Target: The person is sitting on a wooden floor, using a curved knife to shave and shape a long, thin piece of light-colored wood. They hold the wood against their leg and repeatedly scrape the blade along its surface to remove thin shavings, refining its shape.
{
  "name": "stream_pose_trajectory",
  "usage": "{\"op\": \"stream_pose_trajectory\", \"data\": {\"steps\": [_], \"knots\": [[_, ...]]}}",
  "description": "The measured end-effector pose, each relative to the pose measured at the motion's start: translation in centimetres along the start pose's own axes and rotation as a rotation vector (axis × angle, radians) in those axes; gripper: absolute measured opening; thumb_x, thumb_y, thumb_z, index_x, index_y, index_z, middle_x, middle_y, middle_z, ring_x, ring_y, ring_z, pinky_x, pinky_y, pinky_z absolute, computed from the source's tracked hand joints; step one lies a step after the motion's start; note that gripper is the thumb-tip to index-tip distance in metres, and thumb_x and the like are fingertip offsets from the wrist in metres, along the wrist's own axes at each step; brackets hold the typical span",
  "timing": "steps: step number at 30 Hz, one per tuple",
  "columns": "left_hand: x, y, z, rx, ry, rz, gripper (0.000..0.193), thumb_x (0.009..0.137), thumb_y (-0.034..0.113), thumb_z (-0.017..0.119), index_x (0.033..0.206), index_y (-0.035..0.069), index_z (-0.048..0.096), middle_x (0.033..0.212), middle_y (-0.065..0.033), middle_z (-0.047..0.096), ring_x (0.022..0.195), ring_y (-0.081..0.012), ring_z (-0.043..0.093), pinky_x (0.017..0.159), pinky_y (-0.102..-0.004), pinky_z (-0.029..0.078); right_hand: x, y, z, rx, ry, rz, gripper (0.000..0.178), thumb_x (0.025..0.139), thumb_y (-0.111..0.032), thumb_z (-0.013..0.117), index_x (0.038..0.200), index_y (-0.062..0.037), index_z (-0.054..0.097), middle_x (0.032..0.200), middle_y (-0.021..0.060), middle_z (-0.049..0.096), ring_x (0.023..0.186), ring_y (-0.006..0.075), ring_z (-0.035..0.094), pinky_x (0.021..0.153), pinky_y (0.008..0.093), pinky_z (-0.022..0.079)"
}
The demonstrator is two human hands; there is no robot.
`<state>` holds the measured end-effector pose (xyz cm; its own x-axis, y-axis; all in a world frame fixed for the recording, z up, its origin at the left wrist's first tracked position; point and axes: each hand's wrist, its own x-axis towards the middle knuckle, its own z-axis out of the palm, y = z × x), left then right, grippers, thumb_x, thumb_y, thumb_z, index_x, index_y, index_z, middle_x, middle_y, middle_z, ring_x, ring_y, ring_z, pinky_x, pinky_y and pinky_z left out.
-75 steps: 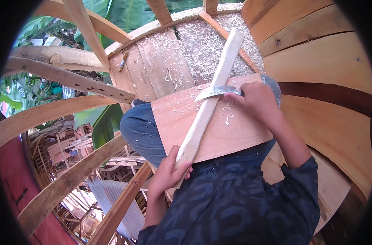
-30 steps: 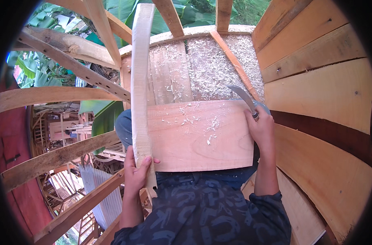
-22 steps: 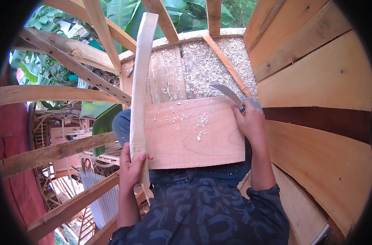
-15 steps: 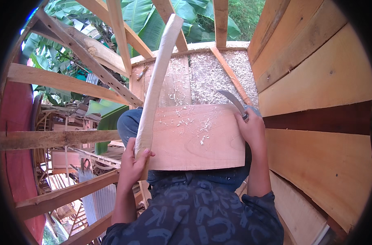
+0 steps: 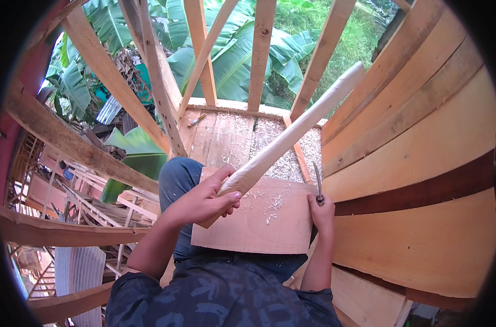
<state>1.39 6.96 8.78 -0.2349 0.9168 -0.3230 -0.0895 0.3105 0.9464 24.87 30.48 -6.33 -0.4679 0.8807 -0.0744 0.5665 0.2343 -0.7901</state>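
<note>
Head view: the left hand (image 5: 219, 196) closes around the near portion of the pale wooden bar (image 5: 299, 129), thumb and fingers pressed against its sides. The bar slants up and to the right across the view; its far end overlaps the railing posts (image 5: 261, 57), and its near end projects below the hand over the flat board (image 5: 248, 234). Contact between near end and board cannot be confirmed. The right hand (image 5: 321, 212) grips the handle of the knife (image 5: 317, 179) at the board's right edge, blade directed away from the body. A visible gap separates blade and bar. The board lies across the lap, its near edge next to the shirt (image 5: 226, 291). To the right, open room extends from the right hand to the plank wall (image 5: 417, 234).
</note>
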Motion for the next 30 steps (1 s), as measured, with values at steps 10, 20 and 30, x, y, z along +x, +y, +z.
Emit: {"op": "stream_pose_trajectory", "data": {"steps": [10,20,30], "knots": [[0.4,-1.5,-3.6,-0.339,-0.201,0.027,0.018,0.099,0.021,0.04,0.111,0.008,0.033,0.092,-0.008,0.054,0.078,-0.0111,0.053,0.072,-0.0284,0.047,0.4,1.0,0.7,0.089,-0.048,-0.04,0.029,0.089,-0.026,0.068,0.083,0.0002,0.058,0.066,-0.0038,0.051,0.061,0.0052,0.042,0.054,0.0239,0.038],[0.8,-5.8,-3.5,0.188,0.148,0.242,0.03,0.101,0.024,0.044,0.119,0.003,0.034,0.098,-0.0139,0.053,0.091,-0.0227,0.054,0.083,-0.0363,0.042,-0.1,-1.7,1.2,-0.104,-0.141,-0.015,0.029,0.09,-0.026,0.066,0.079,-0.0024,0.053,0.061,-0.0023,0.045,0.057,0.0053,0.038,0.05,0.025,0.034],[2.1,-8.9,-1.7,0.139,0.124,0.276,0.054,0.094,0.024,0.057,0.134,-0.004,0.033,0.121,-0.0252,0.051,0.116,-0.0323,0.051,0.101,-0.0366,0.036,0.5,-0.6,2.2,0.388,-0.031,0.206,0.023,0.094,-0.023,0.063,0.081,-0.0056,0.054,0.054,-0.0073,0.043,0.046,0.0004,0.036,0.041,0.0194,0.026]]}}
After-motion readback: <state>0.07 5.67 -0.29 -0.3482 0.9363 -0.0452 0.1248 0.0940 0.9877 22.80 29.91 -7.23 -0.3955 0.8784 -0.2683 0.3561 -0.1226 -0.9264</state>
